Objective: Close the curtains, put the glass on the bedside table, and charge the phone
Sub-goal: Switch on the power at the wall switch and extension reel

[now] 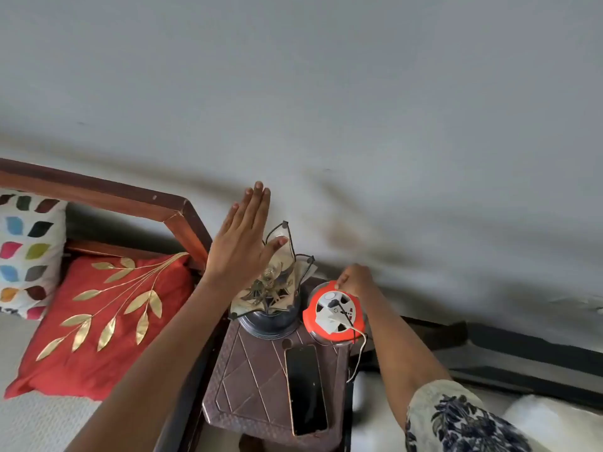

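Observation:
A black phone (306, 389) lies face up on the brown bedside table (248, 386), along its right side. Behind it sits a round orange and white extension reel (332, 313) with a white charger plugged in; a pale cable (357, 357) drops from it off the table's right edge. My right hand (355, 279) grips the reel's far rim with curled fingers. My left hand (243, 238) hovers above the table with straight fingers, over a decorative lamp. No glass or curtain is in view.
A dark-based lamp (272, 288) with a wire-framed shade stands at the table's back left. To the left are the wooden headboard (137, 199), a red cushion with gold leaves (104, 324) and a white patterned pillow (27, 252). A grey wall (326, 93) rises behind.

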Demonstrator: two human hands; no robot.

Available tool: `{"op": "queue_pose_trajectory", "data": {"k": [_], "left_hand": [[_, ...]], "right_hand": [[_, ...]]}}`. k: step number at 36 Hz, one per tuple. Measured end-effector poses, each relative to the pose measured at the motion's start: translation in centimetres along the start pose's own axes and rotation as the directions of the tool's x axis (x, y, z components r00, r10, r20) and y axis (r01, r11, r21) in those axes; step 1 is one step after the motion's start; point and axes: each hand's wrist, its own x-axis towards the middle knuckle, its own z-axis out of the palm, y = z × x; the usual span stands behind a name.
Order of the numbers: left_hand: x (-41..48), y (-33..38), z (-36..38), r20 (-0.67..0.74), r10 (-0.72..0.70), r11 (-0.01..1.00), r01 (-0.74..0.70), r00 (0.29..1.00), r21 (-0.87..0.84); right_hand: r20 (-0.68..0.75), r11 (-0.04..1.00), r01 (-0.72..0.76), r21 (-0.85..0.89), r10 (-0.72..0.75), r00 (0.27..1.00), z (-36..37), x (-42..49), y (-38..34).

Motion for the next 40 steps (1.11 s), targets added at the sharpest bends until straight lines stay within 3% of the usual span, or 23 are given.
{"op": "queue_pose_trajectory", "data": {"k": [3,6,14,25,30,40], "left_hand": [[0.7,-1.9,-0.1,-0.031,-0.020,1.000,0.020,0.999,0.015],[1.6,-3.9,0.2,-0.036,-0.014,1.000,0.014,0.999,0.018],[3.7,-8.7,0.6,-0.049,-0.018,0.988,0.025,0.999,0.154],[6.4,-13.2,1.0,0.002,-0.161,0.943,0.153,0.987,0.297],[6.4,-12.7,1.3,-0.061,-0.238,0.937,0.245,0.969,0.249],[6.4,-13.3,1.9,-0.135,-0.165,0.956,0.192,0.977,0.222]], "right_hand": [[0.052,0.992,-0.034,0.123,0.028,0.998,0.6,0.8,-0.3],[0.089,1.000,-0.026,0.002,0.026,0.996,1.3,1.5,-0.6],[0.096,0.995,0.035,-0.094,-0.026,0.995,3.9,4.1,-0.2],[0.048,1.000,-0.021,-0.002,0.021,0.999,4.1,4.0,0.2],[0.035,0.998,-0.047,0.050,0.045,0.998,4.0,3.6,0.2],[0.061,0.997,-0.066,0.038,0.064,0.996,3.7,4.2,0.5]]}}
